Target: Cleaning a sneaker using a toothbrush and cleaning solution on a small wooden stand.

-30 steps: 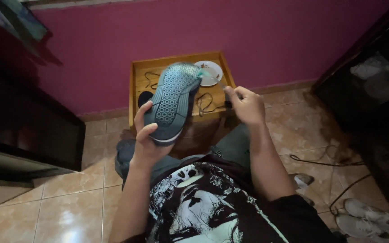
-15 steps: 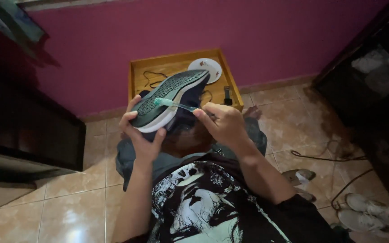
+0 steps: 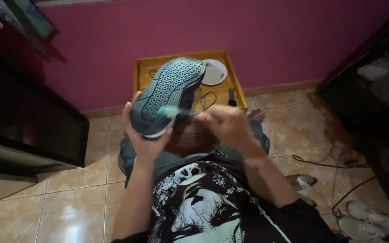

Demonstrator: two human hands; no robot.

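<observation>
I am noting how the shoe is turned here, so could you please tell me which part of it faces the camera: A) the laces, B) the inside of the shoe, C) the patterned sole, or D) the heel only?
C: the left hand holds the shoe with its patterned sole turned up to the camera, while the right hand holds a blurred light thing against it.

Ahead of you a magenta wall [image 3: 271, 31] meets a glossy beige tiled floor [image 3: 68, 202], with a small yellow wooden bench [image 3: 142, 67] set against it. Dark furniture [image 3: 28, 121] flanks you on the left and a dark cabinet [image 3: 379, 90] on the right, in dim light.
</observation>
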